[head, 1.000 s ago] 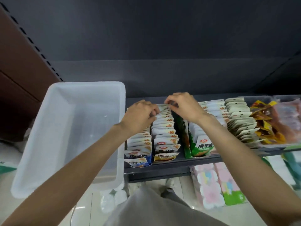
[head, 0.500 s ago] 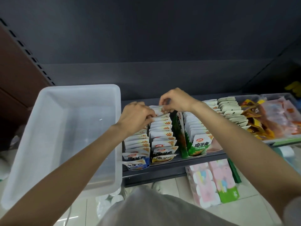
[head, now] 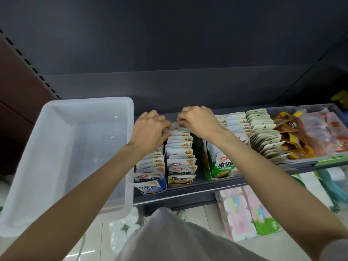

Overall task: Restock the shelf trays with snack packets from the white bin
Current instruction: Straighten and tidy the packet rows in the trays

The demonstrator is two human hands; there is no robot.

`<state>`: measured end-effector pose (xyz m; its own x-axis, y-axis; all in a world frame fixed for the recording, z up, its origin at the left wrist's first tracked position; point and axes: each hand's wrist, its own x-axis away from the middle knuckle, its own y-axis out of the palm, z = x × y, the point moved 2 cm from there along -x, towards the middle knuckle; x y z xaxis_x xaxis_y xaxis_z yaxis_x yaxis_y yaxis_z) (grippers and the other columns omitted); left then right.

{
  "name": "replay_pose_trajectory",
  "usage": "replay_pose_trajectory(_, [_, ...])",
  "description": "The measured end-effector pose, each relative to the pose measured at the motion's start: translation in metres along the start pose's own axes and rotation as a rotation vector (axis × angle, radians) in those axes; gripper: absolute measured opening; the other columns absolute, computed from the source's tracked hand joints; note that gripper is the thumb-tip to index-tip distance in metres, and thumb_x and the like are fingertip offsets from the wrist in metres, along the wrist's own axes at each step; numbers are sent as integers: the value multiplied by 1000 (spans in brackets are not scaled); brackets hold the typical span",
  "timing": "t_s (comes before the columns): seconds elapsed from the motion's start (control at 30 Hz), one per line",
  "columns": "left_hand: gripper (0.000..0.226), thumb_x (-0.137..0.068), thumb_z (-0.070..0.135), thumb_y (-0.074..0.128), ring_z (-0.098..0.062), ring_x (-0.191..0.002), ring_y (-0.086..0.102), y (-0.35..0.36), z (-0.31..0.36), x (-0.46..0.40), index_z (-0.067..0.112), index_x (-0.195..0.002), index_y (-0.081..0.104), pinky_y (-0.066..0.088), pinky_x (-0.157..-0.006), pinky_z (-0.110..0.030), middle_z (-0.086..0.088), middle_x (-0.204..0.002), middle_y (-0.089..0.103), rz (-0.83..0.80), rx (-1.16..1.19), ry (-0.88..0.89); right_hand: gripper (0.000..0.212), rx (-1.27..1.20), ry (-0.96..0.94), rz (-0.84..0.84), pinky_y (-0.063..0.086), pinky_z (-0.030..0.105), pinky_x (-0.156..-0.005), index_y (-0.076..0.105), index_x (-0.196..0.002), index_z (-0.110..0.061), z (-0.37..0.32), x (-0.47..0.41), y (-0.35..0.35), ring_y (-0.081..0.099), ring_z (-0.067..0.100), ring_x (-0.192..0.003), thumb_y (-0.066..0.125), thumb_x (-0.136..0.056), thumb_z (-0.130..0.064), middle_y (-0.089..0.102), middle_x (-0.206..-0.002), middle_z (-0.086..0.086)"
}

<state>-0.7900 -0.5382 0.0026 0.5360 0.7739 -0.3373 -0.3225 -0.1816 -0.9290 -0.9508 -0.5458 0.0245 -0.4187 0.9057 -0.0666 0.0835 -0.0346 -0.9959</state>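
Both hands, the left hand [head: 150, 129] and right hand [head: 199, 123], are pinching packets [head: 179, 129] into the back of the yellow tray [head: 180, 180] near the shelf's [head: 188, 194] rear edge; the bin [head: 75, 147] looks empty, so next likely comes letting go and squaring the row.

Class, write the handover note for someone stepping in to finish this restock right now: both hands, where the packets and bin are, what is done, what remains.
Left hand: fingers curled on the packet tops at the back of the yellow row.
Right hand: pinching packet tops at the back of the same row.
White bin: on the left beside the shelf, no packets visible inside.
Blue row, yellow row and green row stand filled in their trays.
Done: bin looks emptied.
Left: seat the last packets at the back, then let go.
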Motion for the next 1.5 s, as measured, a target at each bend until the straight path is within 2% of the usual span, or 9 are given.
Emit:
replay_pose_trajectory(0.13, [20,-81,21,71,-22,-88,58,-3,-1,0,19,-100,71,44,-77,-34,0,-95,68,-36,65,-66,27,-179,171,-3,46,35,-81,60,-121,-14,2,10,3,60,26,-102,48,-97,-16,60,-116,6])
replay_pose_trajectory(0.27, [20,-88,16,62,-5,-86,58,-24,5,10,18,-108,65,44,-77,-13,2,-100,66,57,335,-228,43,-458,358,84,39,26,-97,39,-143,-14,-7,48,-9,53,22,-119,44,-99,-16,53,-135,9])
replay_pose_trajectory(0.5, [37,-95,19,49,-9,-111,56,-26,31,32,22,-132,48,37,-85,-14,-1,-130,56,-232,540,-469,64,-781,405,-51,29,25,-107,15,-151,-21,-45,75,16,35,14,-136,49,-97,-23,32,-152,-1])
replay_pose_trajectory(0.7, [34,-92,11,53,-12,-105,60,-14,34,40,18,-125,56,40,-85,-16,-2,-124,60,-231,422,-447,63,-816,347,-16,13,-16,-74,22,-148,-20,-53,84,21,19,-23,-109,55,-94,-17,23,-152,1])
replay_pose_trajectory(0.8, [29,-87,12,62,-12,-94,63,-9,27,39,17,-116,60,44,-82,-18,-1,-114,64,-210,313,-389,65,-785,379,-35,23,3,-101,24,-147,-26,-48,91,24,28,-7,-126,59,-93,-24,23,-153,-2])
replay_pose_trajectory(0.9, [33,-84,16,68,-13,-87,62,-8,24,30,18,-116,59,48,-81,-23,-1,-111,61,-254,265,-306,57,-735,393,-17,38,19,-98,34,-141,-25,-43,92,24,46,6,-119,62,-90,-23,41,-141,-2])
replay_pose_trajectory(1.1, [23,-87,30,64,-15,-91,60,-8,26,10,20,-108,64,45,-75,-24,1,-108,62,-328,56,-119,30,-584,361,25,46,22,-79,54,-115,-20,-35,88,20,58,17,-101,64,-88,-28,53,-121,1])
replay_pose_trajectory(1.33, [28,-92,35,54,-15,-97,61,-11,25,11,24,-118,61,48,-78,-28,3,-116,64,-318,39,-85,62,-556,315,-154,47,25,-85,42,-133,-29,-28,108,8,47,8,-116,54,-81,-62,37,-135,-9])
replay_pose_trajectory(1.5, [44,-86,34,65,-17,-104,60,-10,26,6,25,-128,54,47,-89,-30,2,-125,61,-469,85,-64,66,-432,239,-259,40,20,-74,36,-132,-31,-34,111,9,51,6,-102,69,-78,-49,45,-128,-8])
